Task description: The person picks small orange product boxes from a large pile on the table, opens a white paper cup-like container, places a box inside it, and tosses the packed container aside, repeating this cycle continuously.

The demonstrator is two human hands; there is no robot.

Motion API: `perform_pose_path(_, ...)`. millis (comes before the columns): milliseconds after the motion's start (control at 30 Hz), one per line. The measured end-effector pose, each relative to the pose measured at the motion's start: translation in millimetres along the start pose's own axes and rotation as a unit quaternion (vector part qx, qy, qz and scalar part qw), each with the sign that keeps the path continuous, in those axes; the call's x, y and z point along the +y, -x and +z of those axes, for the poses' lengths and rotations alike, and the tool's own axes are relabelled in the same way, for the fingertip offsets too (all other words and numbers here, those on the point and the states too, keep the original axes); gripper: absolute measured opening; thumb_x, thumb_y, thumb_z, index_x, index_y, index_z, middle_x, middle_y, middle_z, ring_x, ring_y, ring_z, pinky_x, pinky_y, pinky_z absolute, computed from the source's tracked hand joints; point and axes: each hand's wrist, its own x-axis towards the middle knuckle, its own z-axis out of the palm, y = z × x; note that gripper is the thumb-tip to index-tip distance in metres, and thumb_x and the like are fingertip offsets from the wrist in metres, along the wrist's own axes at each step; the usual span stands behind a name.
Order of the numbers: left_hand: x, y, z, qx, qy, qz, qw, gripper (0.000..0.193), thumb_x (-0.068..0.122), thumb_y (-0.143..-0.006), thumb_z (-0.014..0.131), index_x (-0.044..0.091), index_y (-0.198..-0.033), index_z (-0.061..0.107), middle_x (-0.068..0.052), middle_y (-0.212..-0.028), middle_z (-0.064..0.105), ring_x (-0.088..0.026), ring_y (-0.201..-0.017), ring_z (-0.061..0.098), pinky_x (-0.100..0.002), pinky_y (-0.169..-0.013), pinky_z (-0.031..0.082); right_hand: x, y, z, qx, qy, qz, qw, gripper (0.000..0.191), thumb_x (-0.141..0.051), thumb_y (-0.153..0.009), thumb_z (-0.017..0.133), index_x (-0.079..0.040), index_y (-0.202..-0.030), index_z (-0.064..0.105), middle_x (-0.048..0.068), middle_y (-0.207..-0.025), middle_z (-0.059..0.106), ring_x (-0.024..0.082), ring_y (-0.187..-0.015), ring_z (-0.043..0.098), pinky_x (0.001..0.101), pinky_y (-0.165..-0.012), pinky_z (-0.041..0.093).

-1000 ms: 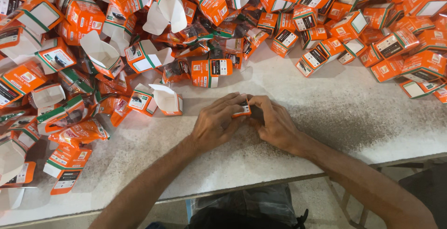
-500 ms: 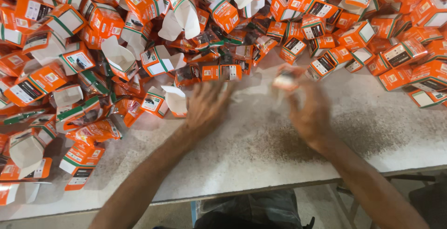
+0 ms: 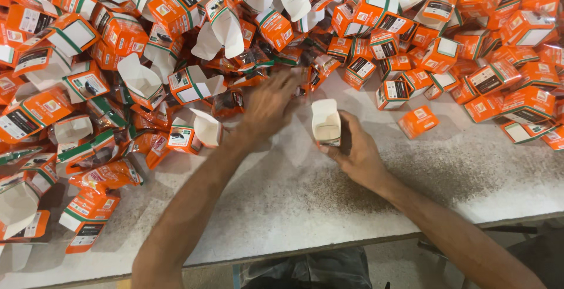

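The right hand (image 3: 355,154) is clamped on a small open carton (image 3: 326,123), white inside, standing upright on the speckled table (image 3: 305,207). The left hand (image 3: 267,104) (blurred, fingers spread) reaches into the heap of orange boxes (image 3: 176,42) and plastic-wrapped pouches (image 3: 226,102). A closed orange box (image 3: 418,121) lies near the carton, apart from the heap.

Cardboard and speckled stone, mostly matt.

The small box (image 3: 326,123) in the right hand (image 3: 359,155) is thin folded card, its inside plain white and matt. The heaped cartons (image 3: 120,33) have printed orange card faces with a slight sheen. Some sachets (image 3: 106,175) look like glossy plastic film, crinkled. The bench (image 3: 329,207) top is pale, speckled, rough and dull, like worn stone.
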Motion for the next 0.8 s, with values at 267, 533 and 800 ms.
perform_pose_path(267, -14, -1, 14, -0.117, -0.113, 0.027, 0.986, 0.050, 0.008, -0.079, 0.072, -0.004, -0.126, 0.059, -0.017, -0.114, 0.061, -0.035, -0.109, 0.061, -0.043, -0.074, 0.055, -16, 8, -6, -0.029, 0.113, -0.055, 0.992, 0.065, -0.020, -0.084, 0.082, 0.001, -0.136, 0.050, 0.017, -0.121, 0.070, 0.030, -0.116, 0.069, 0.0385, -0.100, 0.052)
perform_pose_path(533, 52, 80, -33, 0.144, 0.142, 0.105, 0.974, 0.032, -0.005, -0.083, 0.070, 0.000, -0.111, 0.057, -0.020, -0.117, 0.066, -0.038, -0.112, 0.066, -0.046, -0.089, 0.058, -8, 2, 4, 0.009, 0.180, -0.009, 0.984, 0.057, -0.015, -0.068, 0.091, -0.003, -0.119, 0.067, 0.015, -0.113, 0.073, 0.028, -0.106, 0.071, 0.0382, -0.092, 0.055)
perform_pose_path(800, 64, 65, -37, 0.078, -0.012, 0.162, 0.984, 0.039, 0.010, -0.085, 0.076, 0.003, -0.121, 0.067, -0.012, -0.112, 0.065, -0.038, -0.130, 0.057, -0.065, -0.109, 0.044, -14, 5, 9, -0.028, 0.173, -0.054, 0.983, 0.055, -0.001, -0.067, 0.080, -0.004, -0.120, 0.065, 0.014, -0.114, 0.073, 0.032, -0.108, 0.071, 0.0388, -0.090, 0.057)
